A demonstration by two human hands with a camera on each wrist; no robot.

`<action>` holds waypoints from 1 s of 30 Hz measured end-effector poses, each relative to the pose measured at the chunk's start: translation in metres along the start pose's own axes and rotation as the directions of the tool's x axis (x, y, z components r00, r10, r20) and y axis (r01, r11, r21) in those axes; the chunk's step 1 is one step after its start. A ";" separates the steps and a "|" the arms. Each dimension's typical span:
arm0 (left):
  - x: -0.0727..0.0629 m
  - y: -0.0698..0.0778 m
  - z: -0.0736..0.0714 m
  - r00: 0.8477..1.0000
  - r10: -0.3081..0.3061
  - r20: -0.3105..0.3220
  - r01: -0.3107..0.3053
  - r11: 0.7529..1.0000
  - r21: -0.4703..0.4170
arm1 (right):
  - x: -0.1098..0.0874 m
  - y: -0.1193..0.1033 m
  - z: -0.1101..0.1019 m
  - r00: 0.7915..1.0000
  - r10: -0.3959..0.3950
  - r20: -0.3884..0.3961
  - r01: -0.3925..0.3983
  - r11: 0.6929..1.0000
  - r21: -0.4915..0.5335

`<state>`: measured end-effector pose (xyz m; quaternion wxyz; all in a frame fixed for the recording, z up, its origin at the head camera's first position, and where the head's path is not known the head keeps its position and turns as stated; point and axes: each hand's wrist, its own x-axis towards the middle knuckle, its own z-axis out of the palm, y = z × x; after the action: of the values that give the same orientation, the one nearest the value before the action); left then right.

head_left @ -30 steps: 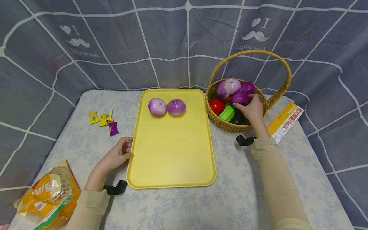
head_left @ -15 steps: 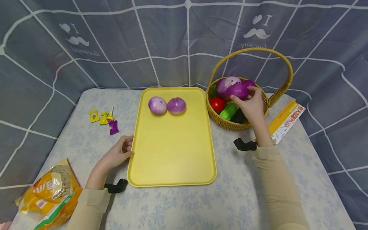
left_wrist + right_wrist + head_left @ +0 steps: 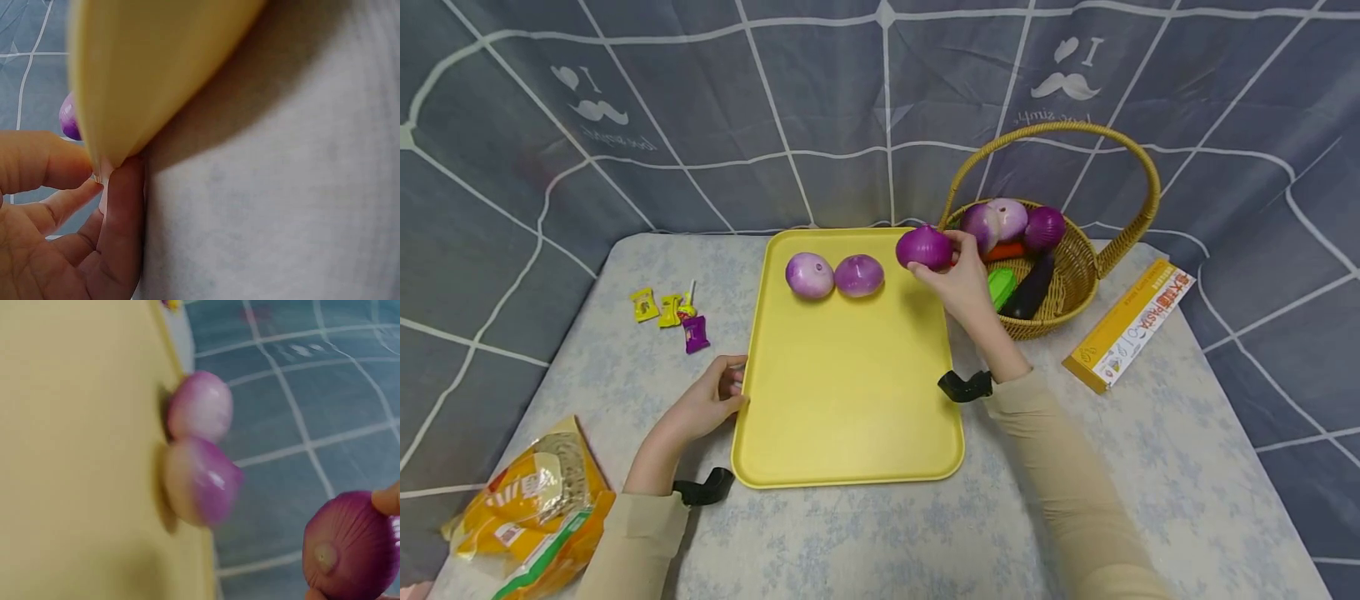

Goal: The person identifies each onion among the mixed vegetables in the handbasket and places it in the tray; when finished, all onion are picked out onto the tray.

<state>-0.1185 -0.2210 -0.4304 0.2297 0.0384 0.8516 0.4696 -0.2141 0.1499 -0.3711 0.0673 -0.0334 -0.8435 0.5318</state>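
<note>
A purple onion (image 3: 924, 248) is held by my right hand (image 3: 962, 279) above the upper right of the yellow tray (image 3: 850, 400). In the right wrist view, thumb and fingers grip that onion (image 3: 350, 547) at its side, its root end showing. Two paler onions, one whitish-purple (image 3: 809, 276) and one more purple (image 3: 860, 276), lie side by side on the tray's far part. My left hand (image 3: 707, 398) is at the tray's left edge; the left wrist view shows its thumb and fingers (image 3: 122, 225) pinching the rim.
Right of the tray stands a tall-handled wicker basket (image 3: 1078, 292) with onions, an eggplant (image 3: 1032, 287) and a green vegetable (image 3: 1001, 287). A pasta box (image 3: 1129, 325) lies beyond it. Wrapped candies (image 3: 696, 334) and an orange bag (image 3: 538, 508) are at left.
My right hand has lifted the purple onion from the basket and carried it left over the tray. The left hand keeps its place at the tray's edge.
</note>
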 end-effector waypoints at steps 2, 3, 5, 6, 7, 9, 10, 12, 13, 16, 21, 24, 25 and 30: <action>0.000 0.000 0.000 1.000 0.005 -0.002 -0.005 1.000 -0.001 | 0.000 0.003 0.015 1.000 -0.019 0.012 0.019 0.999 -0.037; 0.000 0.000 0.000 1.000 0.008 -0.004 -0.008 1.000 -0.001 | 0.001 0.004 0.023 1.000 -0.023 0.020 0.024 0.998 -0.053; 0.001 -0.001 0.000 1.000 0.014 -0.004 -0.014 1.000 -0.001 | 0.002 0.009 0.036 0.999 -0.030 0.042 0.034 0.994 -0.105; 0.001 -0.001 0.000 1.000 0.015 -0.005 -0.015 1.000 0.000 | 0.003 0.011 0.042 0.998 -0.026 0.054 0.033 0.992 -0.126; 0.001 -0.001 0.000 1.000 0.018 -0.006 -0.018 1.000 0.000 | 0.004 0.013 0.047 0.998 -0.019 0.064 0.028 0.989 -0.145; 0.002 -0.001 0.000 1.000 0.016 -0.005 -0.016 1.000 -0.001 | 0.006 0.017 0.057 0.997 0.004 0.079 0.009 0.986 -0.168; 0.002 -0.002 0.000 1.000 0.016 -0.004 -0.016 1.000 -0.001 | 0.007 0.019 0.062 0.996 0.017 0.084 -0.002 0.984 -0.179; 0.002 -0.002 0.000 1.000 0.015 -0.006 -0.015 1.000 0.000 | 0.009 0.022 0.069 0.994 0.046 0.098 -0.027 0.982 -0.189; 0.002 -0.003 0.001 1.000 0.014 -0.006 -0.014 1.000 0.001 | 0.010 0.024 0.072 0.993 0.061 0.104 -0.040 0.980 -0.194; 0.001 -0.004 0.001 1.000 0.013 -0.012 -0.013 1.000 0.016 | 0.011 0.028 0.078 0.987 0.100 0.125 -0.072 0.976 -0.207; 0.001 -0.004 0.002 1.000 0.001 -0.016 0.000 1.000 0.026 | 0.013 0.034 0.082 0.982 0.122 0.141 -0.087 0.970 -0.229; 0.001 -0.004 0.002 1.000 -0.014 -0.018 0.014 1.000 0.028 | 0.013 0.037 0.082 0.983 0.115 0.145 -0.078 0.968 -0.240; 0.001 -0.004 0.003 1.000 -0.018 -0.020 0.019 0.999 0.031 | 0.013 0.038 0.081 0.983 0.112 0.146 -0.074 0.967 -0.245; 0.002 -0.002 0.003 0.999 -0.025 -0.021 0.026 0.999 0.035 | 0.007 0.030 0.071 0.986 0.055 0.157 -0.009 0.959 -0.285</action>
<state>-0.1186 -0.2197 -0.4340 0.2261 0.0267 0.8626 0.4518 -0.2324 0.1000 -0.4279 -0.0163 -0.0127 -0.9129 0.4076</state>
